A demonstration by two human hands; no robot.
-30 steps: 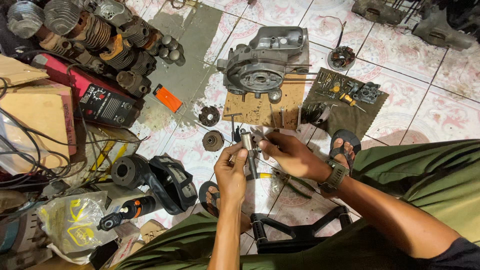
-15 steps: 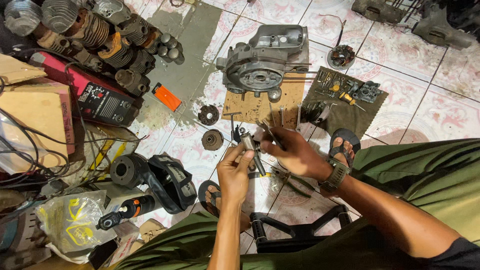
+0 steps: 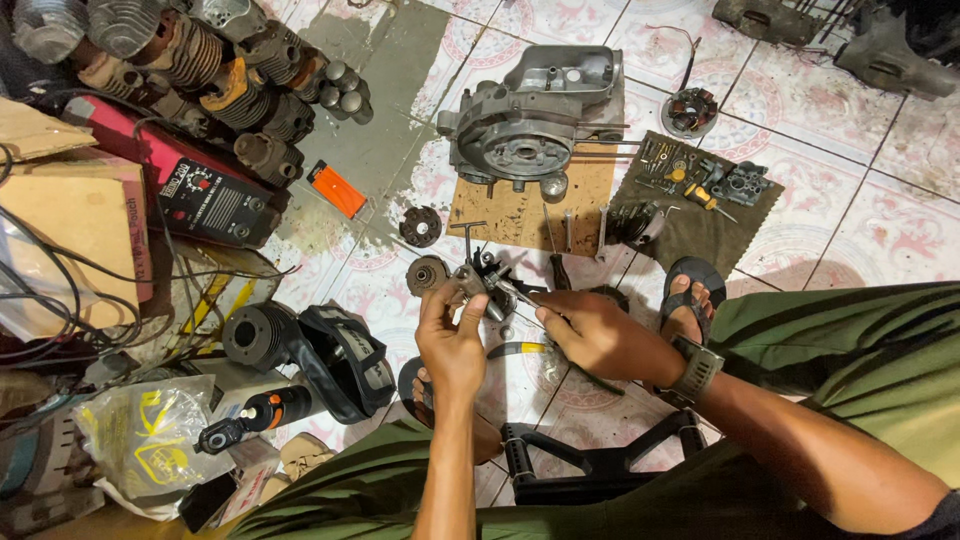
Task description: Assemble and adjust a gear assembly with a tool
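Left hand (image 3: 452, 345), fingers closed around a small grey cast-metal part with stubby projections (image 3: 478, 283), held over the patterned glossy floor tiles (image 3: 850, 230). Right hand (image 3: 595, 335) pinches a thin silvery metal tool (image 3: 522, 296), tip touching the part. Beyond: dull grey ribbed aluminium engine casing (image 3: 525, 120) on a stained brown cardboard sheet (image 3: 500, 210). Left: flat orange rectangular card (image 3: 336, 189); red box-shaped machine with black labelled front panel (image 3: 205, 195); crinkled clear plastic bag with yellow print (image 3: 135, 445).
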